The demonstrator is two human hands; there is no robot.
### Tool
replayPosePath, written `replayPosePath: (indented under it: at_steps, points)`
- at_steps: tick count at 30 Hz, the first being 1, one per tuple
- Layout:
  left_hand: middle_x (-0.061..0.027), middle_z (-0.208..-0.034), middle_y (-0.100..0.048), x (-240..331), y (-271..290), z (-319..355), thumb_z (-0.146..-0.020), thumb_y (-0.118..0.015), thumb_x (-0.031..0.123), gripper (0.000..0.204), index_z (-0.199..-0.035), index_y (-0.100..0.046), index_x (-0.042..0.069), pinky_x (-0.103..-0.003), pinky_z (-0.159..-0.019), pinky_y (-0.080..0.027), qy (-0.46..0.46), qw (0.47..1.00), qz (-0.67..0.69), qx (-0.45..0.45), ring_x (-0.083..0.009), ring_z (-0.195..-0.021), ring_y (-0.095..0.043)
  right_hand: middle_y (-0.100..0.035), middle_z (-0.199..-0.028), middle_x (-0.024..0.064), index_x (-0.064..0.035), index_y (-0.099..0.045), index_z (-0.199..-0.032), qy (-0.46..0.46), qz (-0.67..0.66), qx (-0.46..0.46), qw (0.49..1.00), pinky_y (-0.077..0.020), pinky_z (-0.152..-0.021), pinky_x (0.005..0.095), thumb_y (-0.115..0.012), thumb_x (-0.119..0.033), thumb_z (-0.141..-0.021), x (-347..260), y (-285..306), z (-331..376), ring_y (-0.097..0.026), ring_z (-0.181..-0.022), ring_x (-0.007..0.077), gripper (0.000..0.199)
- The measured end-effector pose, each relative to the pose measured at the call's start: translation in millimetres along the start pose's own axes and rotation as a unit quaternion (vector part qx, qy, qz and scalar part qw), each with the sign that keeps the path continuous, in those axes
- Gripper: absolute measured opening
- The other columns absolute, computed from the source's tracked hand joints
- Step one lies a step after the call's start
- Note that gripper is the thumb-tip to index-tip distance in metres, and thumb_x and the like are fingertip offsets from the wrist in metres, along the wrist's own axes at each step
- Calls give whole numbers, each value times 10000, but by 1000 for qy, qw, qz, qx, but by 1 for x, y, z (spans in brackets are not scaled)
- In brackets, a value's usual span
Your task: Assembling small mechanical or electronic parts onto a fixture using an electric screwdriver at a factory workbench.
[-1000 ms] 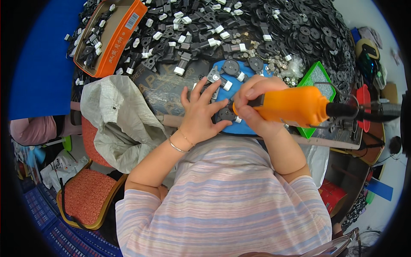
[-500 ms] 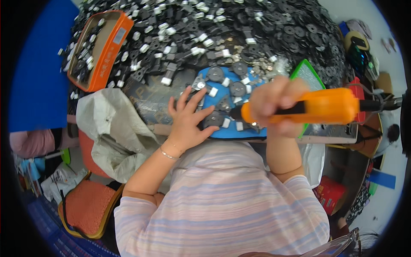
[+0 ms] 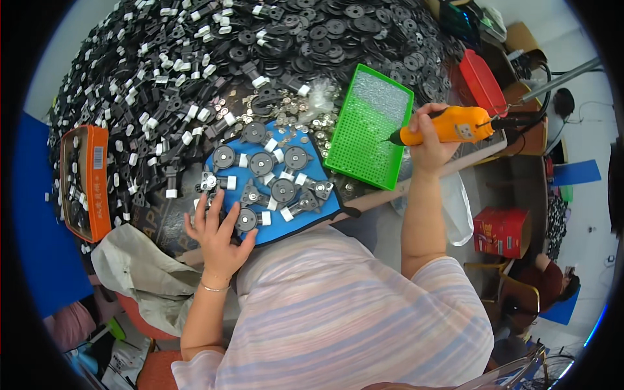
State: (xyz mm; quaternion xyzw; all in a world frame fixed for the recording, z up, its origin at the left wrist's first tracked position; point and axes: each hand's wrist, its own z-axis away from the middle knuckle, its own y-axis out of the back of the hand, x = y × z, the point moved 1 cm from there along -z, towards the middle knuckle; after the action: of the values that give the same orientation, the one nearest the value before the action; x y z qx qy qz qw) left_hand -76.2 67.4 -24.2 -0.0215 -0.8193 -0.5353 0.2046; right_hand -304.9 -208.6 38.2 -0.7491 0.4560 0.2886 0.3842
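My right hand (image 3: pixel 429 144) is wrapped around an orange electric screwdriver (image 3: pixel 455 125). The tool lies nearly level, and its thin bit is over the green perforated tray (image 3: pixel 354 136); whether it touches a screw cannot be made out. Silvery screws (image 3: pixel 377 94) are heaped at the tray's far end. My left hand (image 3: pixel 222 244) rests with spread fingers at the left edge of a blue mat (image 3: pixel 276 229). Its fingertips are on or right beside a small black-and-metal part. Several round black wheel parts (image 3: pixel 284 191) with white tabs lie across the mat.
A large heap of black parts with white ends (image 3: pixel 162 97) covers the table's far side. Small metal discs (image 3: pixel 296 117) lie beyond the mat. An orange box (image 3: pixel 97 188) stands at left, a red tray (image 3: pixel 481 81) at right. Another person (image 3: pixel 543 283) sits at far right.
My right hand has carried the screwdriver from the parts on the mat across to the green tray. The left hand stays at the mat's left side. The view has swung rightward.
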Motion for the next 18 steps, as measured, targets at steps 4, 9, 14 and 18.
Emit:
replayPosePath:
  at_steps: [4,9,14,18]
  points:
    - [-83,-1279,-433,2,-2,0,-662,-644,370,460,-1063,-583,155,-463,-1009,-23,-1,1000,-15,1,-290,-1236,-286,-545,-728,94,-2,-473,-920,-2,2,3,1000,-449,-520,231,-584,80,-702,6,1,1,-527,-559,124,258]
    - [-82,-1266,-446,4,-2,-1,-669,-637,371,454,-1055,-589,138,-446,-1018,-8,1,1000,-20,0,-286,-1234,-288,-553,-733,96,2,-480,-922,0,9,-7,1000,-450,-514,227,-593,76,-701,8,3,0,-528,-559,122,258]
    - [-81,-1258,-455,4,-2,0,-668,-639,373,449,-1043,-595,129,-440,-1021,-7,1,1000,-22,0,-280,-1231,-292,-555,-730,97,5,-484,-926,-1,-5,-7,1000,-451,-514,224,-594,75,-704,8,5,0,-528,-559,119,257]
    - [-78,-1256,-455,3,-2,0,-663,-644,370,453,-1045,-595,132,-441,-1021,-10,-2,1000,-17,1,-277,-1230,-292,-556,-740,100,8,-485,-922,11,16,-12,1000,-451,-514,224,-590,78,-706,5,7,2,-528,-556,120,250]
